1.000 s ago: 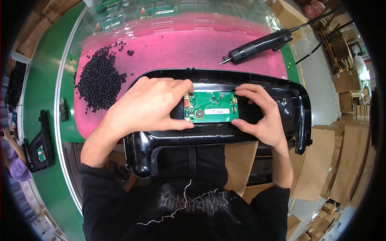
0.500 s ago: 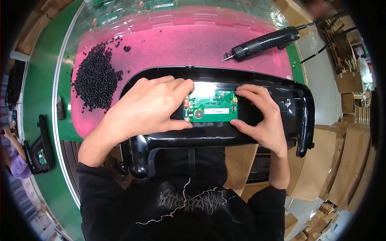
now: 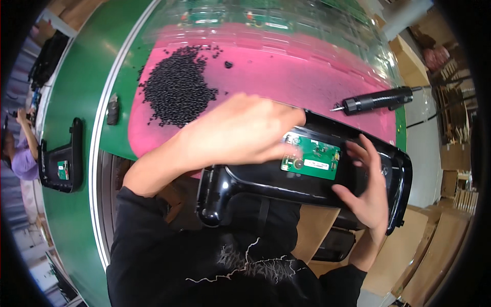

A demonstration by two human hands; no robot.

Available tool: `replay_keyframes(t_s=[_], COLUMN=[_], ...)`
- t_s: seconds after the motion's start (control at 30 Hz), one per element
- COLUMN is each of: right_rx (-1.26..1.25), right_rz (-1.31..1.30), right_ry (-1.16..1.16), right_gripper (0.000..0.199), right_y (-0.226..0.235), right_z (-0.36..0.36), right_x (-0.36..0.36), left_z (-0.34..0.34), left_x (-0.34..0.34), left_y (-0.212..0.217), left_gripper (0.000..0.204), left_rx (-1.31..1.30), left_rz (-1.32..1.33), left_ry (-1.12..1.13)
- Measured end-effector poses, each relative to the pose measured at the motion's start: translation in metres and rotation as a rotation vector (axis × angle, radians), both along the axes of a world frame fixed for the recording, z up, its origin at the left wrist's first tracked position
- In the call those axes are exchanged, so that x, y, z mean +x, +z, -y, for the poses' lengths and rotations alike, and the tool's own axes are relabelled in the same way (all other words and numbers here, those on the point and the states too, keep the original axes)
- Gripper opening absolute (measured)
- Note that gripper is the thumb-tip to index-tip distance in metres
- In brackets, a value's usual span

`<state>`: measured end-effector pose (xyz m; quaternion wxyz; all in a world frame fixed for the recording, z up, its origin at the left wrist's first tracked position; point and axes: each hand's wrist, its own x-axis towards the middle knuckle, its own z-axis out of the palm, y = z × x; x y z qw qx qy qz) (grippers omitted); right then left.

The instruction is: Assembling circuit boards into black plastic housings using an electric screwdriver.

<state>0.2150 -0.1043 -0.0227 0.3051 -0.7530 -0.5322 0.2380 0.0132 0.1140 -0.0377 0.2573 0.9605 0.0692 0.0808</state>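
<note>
A green circuit board (image 3: 320, 159) with a white label lies inside a black plastic housing (image 3: 266, 185), which rests tilted over the near edge of the bench. My left hand (image 3: 240, 128), smeared by motion, reaches across the board's left end. Its thumb is over the board's left part and its index finger is by the housing's far rim, with a gap between them; the other fingers are hidden. My right hand (image 3: 369, 187) is open just right of the board, fingers spread and holding nothing.
A pile of small black screws (image 3: 179, 87) lies on the pink mat (image 3: 276, 71). A black electric screwdriver (image 3: 378, 101) rests at the mat's right. Clear plastic trays (image 3: 230, 25) with boards stand behind. At far left, a co-worker's arm (image 3: 28, 128) is near another black housing (image 3: 71, 158).
Both hands have come off the board's ends; my right hand has spread away to the right. The housing now appears further right and turned clockwise, and the whole view has shifted.
</note>
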Motion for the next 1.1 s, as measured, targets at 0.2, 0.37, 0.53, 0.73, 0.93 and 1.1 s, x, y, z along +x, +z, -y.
replay_keyframes(t_s=[0.2,0.37,0.53,0.73,0.93,1.1], right_rx=[0.16,-0.105,-0.233,0.67,0.765,0.804], right_rz=[0.412,0.04,0.146,-0.474,-0.362,-1.191], right_ry=[-0.214,-0.243,-0.271,-0.11,0.01,0.174], right_gripper=[0.059,0.035,0.038,0.043,0.048,0.028], right_y=[0.023,0.009,-0.021,0.022,0.045,0.052], right_z=[-0.028,-0.079,-0.103,-0.089,-0.081,-0.081], right_x=[0.041,0.084,0.098,0.046,0.007,-0.016], left_z=[-0.06,-0.064,-0.071,-0.063,-0.06,-0.029], left_x=[-0.024,-0.025,-0.018,-0.018,0.001,0.011], left_y=[-0.013,-0.033,-0.044,-0.036,-0.029,-0.029], left_gripper=[0.014,0.013,0.013,0.016,0.018,0.011], left_rx=[0.235,0.289,0.209,0.279,0.17,-0.14], left_rz=[0.012,-0.107,-0.19,-0.188,0.165,0.435], left_ry=[0.445,0.518,0.483,0.501,0.426,-0.147])
